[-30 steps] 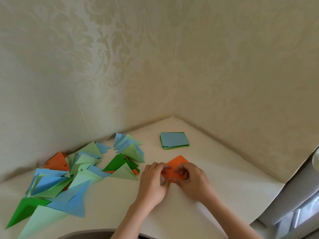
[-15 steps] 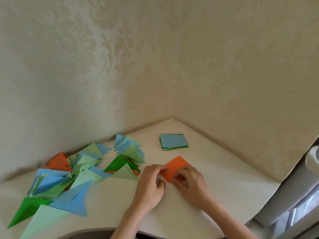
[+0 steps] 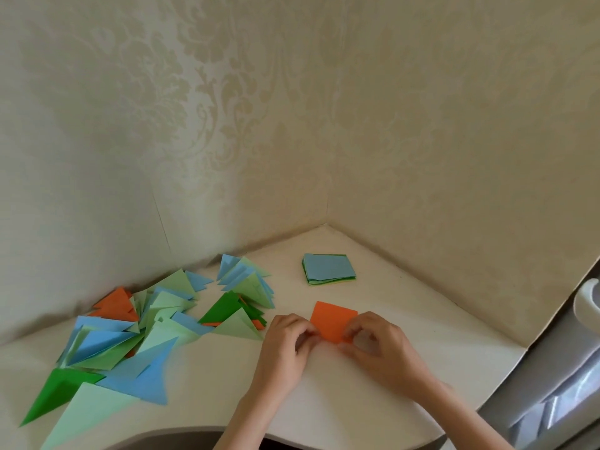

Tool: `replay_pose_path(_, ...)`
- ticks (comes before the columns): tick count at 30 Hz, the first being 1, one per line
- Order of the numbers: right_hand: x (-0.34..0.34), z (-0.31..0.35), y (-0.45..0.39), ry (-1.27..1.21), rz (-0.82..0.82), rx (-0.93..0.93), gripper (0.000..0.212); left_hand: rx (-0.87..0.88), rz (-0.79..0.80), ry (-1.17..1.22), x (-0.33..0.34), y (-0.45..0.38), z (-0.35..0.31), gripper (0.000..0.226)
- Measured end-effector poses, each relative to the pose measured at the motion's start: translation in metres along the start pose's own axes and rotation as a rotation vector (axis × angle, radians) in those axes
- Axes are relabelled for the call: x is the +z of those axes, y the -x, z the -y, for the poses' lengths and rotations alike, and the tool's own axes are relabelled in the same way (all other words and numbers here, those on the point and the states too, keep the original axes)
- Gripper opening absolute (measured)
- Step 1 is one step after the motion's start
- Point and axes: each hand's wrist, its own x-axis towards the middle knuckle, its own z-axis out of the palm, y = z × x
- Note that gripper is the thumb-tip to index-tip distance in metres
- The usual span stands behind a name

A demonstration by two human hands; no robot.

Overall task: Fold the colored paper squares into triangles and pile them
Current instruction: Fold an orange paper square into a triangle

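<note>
Head view: my left hand (image 3: 285, 345) and right hand (image 3: 376, 349) each pinch the orange square (image 3: 332, 321) near the desk's (image 3: 207, 397) middle; folded triangles (image 3: 146, 326) lie toward its left edge.

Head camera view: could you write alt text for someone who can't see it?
Two hands, left and right, pinch the near edge of an orange paper square on a pale corner table. Folded triangles are piled left; a stack of squares sits behind.

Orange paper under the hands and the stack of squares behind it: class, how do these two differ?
The orange paper is a single sheet; the stack of squares holds several. Both hands, left and right, pinch the orange paper's near edge; the stack lies untouched. The orange paper is orange; the stack shows blue on top, green edges beneath. Both lie flat on the table, unfolded.
</note>
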Motion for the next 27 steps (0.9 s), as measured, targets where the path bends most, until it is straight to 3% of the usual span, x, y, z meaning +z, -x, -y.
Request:
replay_pose_path(7,0.022,-0.001,-0.007,0.106,-0.178,0.010,0.019,-0.048,-0.019,0.014,0.001,-0.004,-0.004,0.011)
replay_pose_path(14,0.032,0.001,-0.010,0.143,-0.243,0.021,0.029,-0.051,-0.068,-0.094,0.013,-0.009,-0.005,0.030)
replay_pose_path(19,0.033,0.000,-0.012,0.094,-0.233,0.066,0.030,-0.085,-0.056,-0.102,0.015,-0.011,-0.005,0.034)
replay_pose_path(27,0.021,0.002,-0.016,0.049,-0.050,0.163,0.029,-0.153,-0.032,0.044,0.009,-0.010,0.002,0.029)
